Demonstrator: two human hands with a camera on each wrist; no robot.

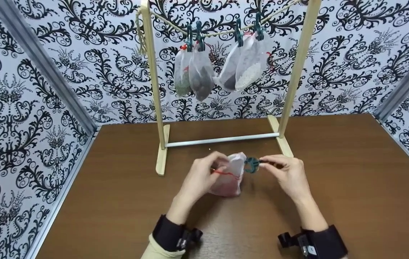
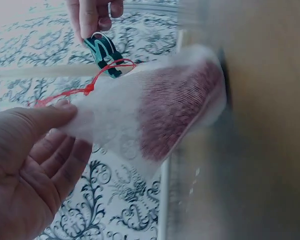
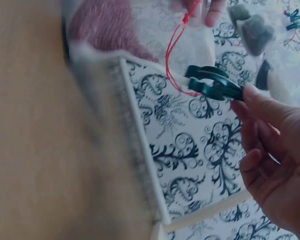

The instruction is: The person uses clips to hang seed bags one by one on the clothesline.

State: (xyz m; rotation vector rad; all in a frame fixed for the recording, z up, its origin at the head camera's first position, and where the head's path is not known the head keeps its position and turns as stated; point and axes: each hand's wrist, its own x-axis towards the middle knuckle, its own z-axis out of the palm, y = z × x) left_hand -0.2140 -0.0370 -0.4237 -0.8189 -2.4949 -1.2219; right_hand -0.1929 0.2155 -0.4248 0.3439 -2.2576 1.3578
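Observation:
Between thumb and fingers, my left hand (image 1: 202,174) pinches an upper corner of a sheer white mesh drawstring bag (image 2: 115,110). Dark pinkish-red grains (image 2: 177,107) fill the bag's lower part, which hangs close over the table. A knotted red drawstring (image 3: 175,55) trails from the bag's top. My right hand (image 1: 289,176) pinches a dark green clothespin (image 3: 212,82) by its handle ends, thumb against fingers. The clothespin's jaws point at the bag's side, and the red string loop overlaps their tips in the right wrist view.
Behind the hands stands a wooden frame (image 1: 299,68) with a white crossbar (image 1: 222,139) low down. Along its sagging rope (image 1: 218,34), several green clothespins hold filled mesh bags (image 1: 201,73). Black-and-white patterned panels (image 1: 39,90) enclose the brown table (image 1: 118,201).

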